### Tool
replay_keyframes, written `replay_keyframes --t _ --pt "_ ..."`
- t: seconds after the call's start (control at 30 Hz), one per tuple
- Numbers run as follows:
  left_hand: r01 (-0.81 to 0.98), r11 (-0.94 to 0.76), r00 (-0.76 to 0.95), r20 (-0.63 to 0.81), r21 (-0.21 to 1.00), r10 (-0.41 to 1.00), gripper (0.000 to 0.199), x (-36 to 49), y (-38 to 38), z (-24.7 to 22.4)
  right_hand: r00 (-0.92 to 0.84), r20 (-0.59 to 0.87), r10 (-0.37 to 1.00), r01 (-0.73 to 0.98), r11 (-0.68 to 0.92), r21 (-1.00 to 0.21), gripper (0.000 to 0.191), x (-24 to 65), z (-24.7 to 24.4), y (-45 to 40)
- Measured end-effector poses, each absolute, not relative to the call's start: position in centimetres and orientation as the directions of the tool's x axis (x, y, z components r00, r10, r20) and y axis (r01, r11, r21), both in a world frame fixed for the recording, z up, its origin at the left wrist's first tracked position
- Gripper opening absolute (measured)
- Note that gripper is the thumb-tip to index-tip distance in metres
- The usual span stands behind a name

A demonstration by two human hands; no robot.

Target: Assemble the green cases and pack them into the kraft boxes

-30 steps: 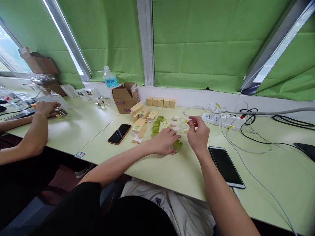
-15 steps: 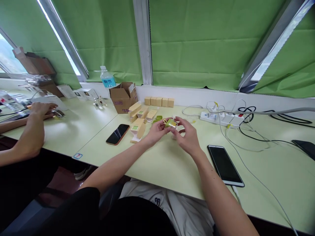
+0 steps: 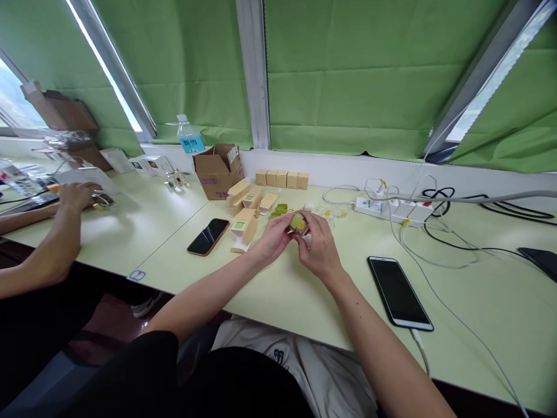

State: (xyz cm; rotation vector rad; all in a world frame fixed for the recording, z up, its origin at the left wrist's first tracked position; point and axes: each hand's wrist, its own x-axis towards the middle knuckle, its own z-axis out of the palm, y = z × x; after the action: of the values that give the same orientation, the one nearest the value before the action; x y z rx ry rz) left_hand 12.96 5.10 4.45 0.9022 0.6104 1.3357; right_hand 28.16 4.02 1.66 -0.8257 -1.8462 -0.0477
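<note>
Between both hands, above the table, is a small yellow-green piece with a clear casing (image 3: 299, 223); its exact kind is not clear. My left hand (image 3: 274, 238) closes its fingers on the left side of the piece. From the other side, my right hand (image 3: 321, 247) grips it with thumb and fingers, covering part of it. Just beyond the hands lie green pieces (image 3: 279, 211) and several clear round plastic pieces (image 3: 337, 213). Left of my left hand stands an opened small tan box (image 3: 244, 227), with more such boxes behind it.
A row of small closed boxes (image 3: 282, 179) lines the wall beside a brown carton (image 3: 219, 174). Phones lie left (image 3: 209, 237) and right (image 3: 399, 293), the right one on a cable. A power strip (image 3: 391, 210) trails cords. At left, a co-worker's hand (image 3: 78, 194) rests over items.
My right hand has moved left and closed in around the piece, which has turned to show a rounder yellow-green face. The clear round pieces behind are more exposed.
</note>
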Motion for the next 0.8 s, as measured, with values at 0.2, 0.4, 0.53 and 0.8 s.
replay_keyframes --t 0.2,0.4,0.53,0.8 --pt "-0.448 -0.088 0.006 0.102 0.89 0.995 0.021 13.7 4.4 4.6 -0.197 0.836 0.513 0.609 0.732 -0.306 0.05 27.2 1.7 3.8" --pt "-0.428 -0.129 -0.122 0.084 0.895 0.989 0.02 13.2 5.0 5.2 -0.163 0.841 0.515 0.651 0.697 -0.301 0.048 26.9 2.1 3.4" --pt "-0.556 -0.093 -0.187 -0.015 0.826 0.982 0.024 11.7 5.9 6.3 -0.102 0.828 0.551 0.624 0.684 -0.378 0.044 27.9 2.1 3.9" --pt "-0.652 0.019 -0.088 -0.101 0.758 0.991 0.027 10.9 6.6 6.7 0.329 0.653 0.682 0.466 0.484 -0.741 0.05 31.3 2.5 6.8"
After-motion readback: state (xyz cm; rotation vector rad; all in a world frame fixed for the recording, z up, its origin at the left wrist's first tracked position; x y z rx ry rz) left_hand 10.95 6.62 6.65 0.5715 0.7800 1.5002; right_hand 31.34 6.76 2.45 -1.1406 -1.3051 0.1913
